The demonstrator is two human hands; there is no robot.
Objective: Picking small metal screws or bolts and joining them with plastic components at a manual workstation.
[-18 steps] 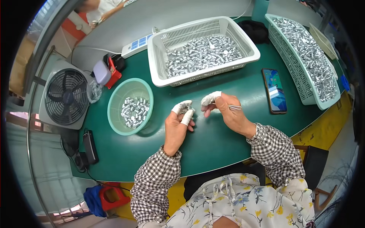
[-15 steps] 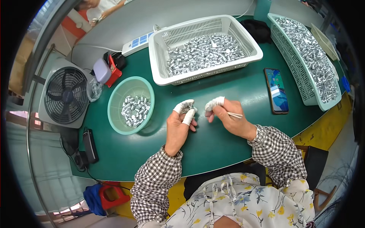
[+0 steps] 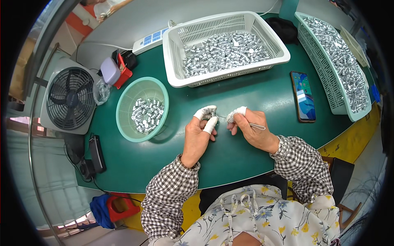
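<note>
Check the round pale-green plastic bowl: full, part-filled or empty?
Part-filled: small silvery metal pieces lie low in the bowl, and its far inner wall shows bare.

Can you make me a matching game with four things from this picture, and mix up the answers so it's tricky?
Things:
1. metal tool
2. round bowl
3. phone
4. fan

Clues:
A. lying on the table, right of both hands
B. farthest left of the four
C. held in the right hand
D. light green, with small silver pieces inside

Right pairs: 1-C, 2-D, 3-A, 4-B
</note>
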